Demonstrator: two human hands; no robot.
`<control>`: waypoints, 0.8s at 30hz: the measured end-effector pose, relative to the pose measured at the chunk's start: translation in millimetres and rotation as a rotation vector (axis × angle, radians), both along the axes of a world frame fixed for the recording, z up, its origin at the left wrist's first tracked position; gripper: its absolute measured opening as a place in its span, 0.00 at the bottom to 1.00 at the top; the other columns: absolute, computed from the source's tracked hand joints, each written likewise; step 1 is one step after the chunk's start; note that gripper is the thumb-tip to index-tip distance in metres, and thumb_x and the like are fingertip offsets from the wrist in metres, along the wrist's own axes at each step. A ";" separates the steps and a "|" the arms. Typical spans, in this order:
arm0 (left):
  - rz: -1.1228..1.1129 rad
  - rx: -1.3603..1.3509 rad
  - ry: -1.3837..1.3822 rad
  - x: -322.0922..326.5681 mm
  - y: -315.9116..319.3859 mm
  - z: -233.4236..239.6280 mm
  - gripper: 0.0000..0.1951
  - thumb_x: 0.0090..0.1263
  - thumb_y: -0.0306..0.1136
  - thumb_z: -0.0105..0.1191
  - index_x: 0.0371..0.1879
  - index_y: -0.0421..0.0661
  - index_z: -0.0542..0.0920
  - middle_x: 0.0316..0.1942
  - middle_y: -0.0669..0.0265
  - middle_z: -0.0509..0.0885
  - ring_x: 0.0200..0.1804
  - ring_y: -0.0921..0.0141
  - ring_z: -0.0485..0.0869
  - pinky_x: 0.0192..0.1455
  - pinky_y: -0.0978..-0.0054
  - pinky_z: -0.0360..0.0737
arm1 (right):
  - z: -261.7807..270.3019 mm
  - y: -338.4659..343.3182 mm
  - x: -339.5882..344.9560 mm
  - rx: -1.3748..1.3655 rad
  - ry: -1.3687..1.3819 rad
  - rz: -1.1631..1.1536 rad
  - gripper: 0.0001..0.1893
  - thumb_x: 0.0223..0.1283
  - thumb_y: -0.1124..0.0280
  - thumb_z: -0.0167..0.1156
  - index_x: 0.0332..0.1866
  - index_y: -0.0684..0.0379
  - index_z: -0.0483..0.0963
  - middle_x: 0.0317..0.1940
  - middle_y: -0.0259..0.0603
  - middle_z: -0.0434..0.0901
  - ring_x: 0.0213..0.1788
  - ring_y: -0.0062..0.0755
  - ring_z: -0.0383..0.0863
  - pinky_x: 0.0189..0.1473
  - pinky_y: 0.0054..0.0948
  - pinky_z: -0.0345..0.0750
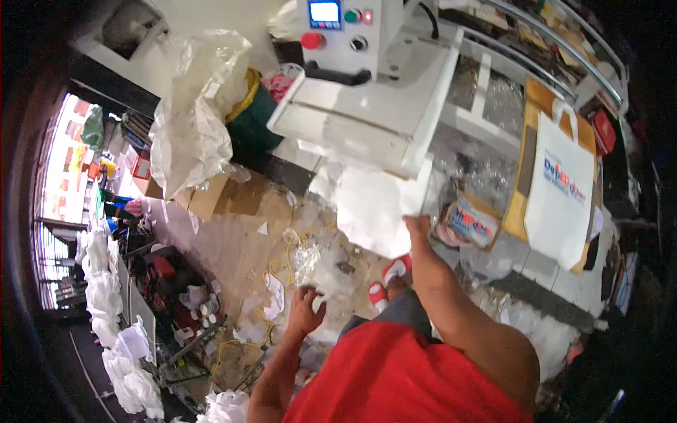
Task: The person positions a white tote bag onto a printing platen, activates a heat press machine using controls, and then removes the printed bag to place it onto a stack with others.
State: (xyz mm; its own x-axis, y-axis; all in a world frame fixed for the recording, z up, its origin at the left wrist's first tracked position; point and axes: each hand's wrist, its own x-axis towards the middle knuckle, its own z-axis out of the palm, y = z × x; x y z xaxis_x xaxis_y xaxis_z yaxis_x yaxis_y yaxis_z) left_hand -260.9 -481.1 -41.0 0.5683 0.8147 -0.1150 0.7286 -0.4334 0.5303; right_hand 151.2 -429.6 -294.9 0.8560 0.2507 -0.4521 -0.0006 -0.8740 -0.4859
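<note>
My right hand [418,226] grips the right edge of a white, flat, sheet-like piece [373,214], which hangs below the front of a white press machine [365,106]. Whether the piece is a bag or a plain sheet I cannot tell. My left hand [307,312] hovers over the littered floor with its fingers apart and nothing in it. A control box on the press carries a lit display [325,14], a red knob [311,40] and a green button [351,16]. A black handle [338,74] sits beneath these.
On the right, a white printed bag [559,190] lies on a tan board [515,206], near a small box bearing print [472,221]. Clear plastic [198,111] rises beside a green bin [251,132]. A yellow cord [275,269] loops across the floor; white bundles [103,296] line the left.
</note>
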 end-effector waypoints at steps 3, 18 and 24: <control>0.106 -0.190 0.106 -84.2 -70.6 -24.4 0.14 0.58 0.34 0.66 0.42 0.47 0.82 0.47 0.52 0.81 0.54 0.50 0.79 0.58 0.55 0.76 | 10.9 -12.5 10.5 0.371 0.048 -0.056 0.32 0.37 0.59 0.79 0.46 0.70 0.77 0.40 0.58 0.85 0.43 0.59 0.86 0.45 0.45 0.82; 0.249 -0.404 0.077 -109.9 -127.2 -79.3 0.15 0.62 0.36 0.67 0.46 0.45 0.84 0.46 0.53 0.84 0.45 0.57 0.87 0.49 0.62 0.84 | 33.0 -17.3 31.2 0.574 -0.172 0.031 0.20 0.44 0.64 0.77 0.35 0.69 0.80 0.30 0.55 0.86 0.34 0.52 0.87 0.39 0.43 0.80; 0.266 -0.328 -0.115 -97.1 -122.2 -88.5 0.16 0.67 0.41 0.65 0.47 0.44 0.84 0.45 0.55 0.86 0.48 0.60 0.85 0.51 0.64 0.83 | 104.3 -62.6 30.7 0.762 0.270 -0.128 0.16 0.55 0.72 0.72 0.47 0.65 0.78 0.43 0.44 0.84 0.43 0.37 0.85 0.45 0.36 0.80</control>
